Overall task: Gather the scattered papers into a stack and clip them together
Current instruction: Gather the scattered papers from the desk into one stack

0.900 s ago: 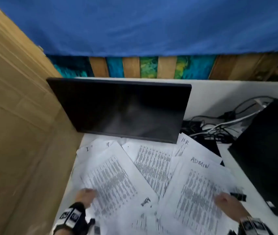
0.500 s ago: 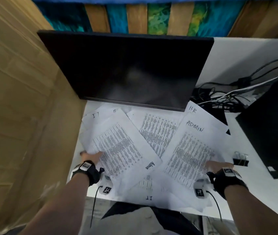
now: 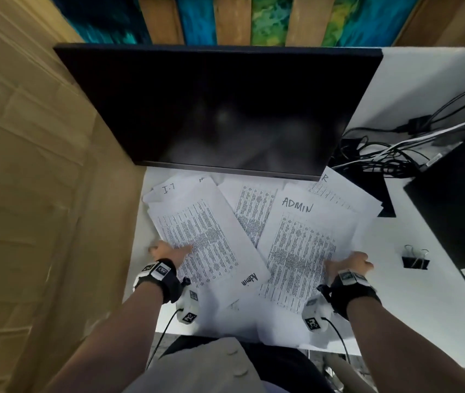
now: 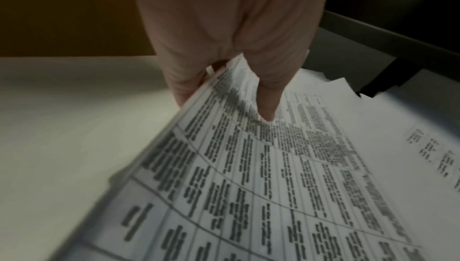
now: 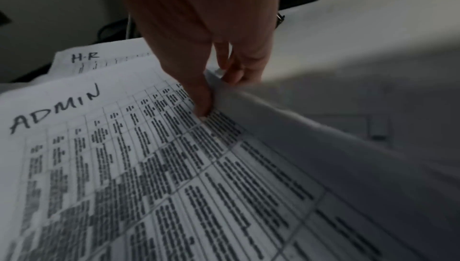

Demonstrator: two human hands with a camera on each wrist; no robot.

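Several printed papers lie fanned on the white desk (image 3: pixel 395 279) in front of the monitor. My left hand (image 3: pixel 169 252) pinches the left edge of the left sheet (image 3: pixel 205 239), thumb on top and fingers beneath (image 4: pixel 184 88). My right hand (image 3: pixel 348 262) pinches the right edge of the sheet marked ADMIN (image 3: pixel 305 245), thumb on the print (image 5: pixel 201 100), fingers under the lifted edge. A sheet marked H.R (image 5: pixel 84 57) lies behind it. A black binder clip (image 3: pixel 414 258) sits on the desk right of my right hand, untouched.
A dark monitor (image 3: pixel 220 109) stands just behind the papers. A cardboard wall (image 3: pixel 41 194) closes the left side. A black computer case (image 3: pixel 463 208) and tangled cables (image 3: pixel 381 154) fill the right rear. The desk's front edge is by my body.
The head view has tilted down and moved closer. Both hands have gone from lying on the sheets to pinching their outer edges, and the two sheets have drawn slightly inward.
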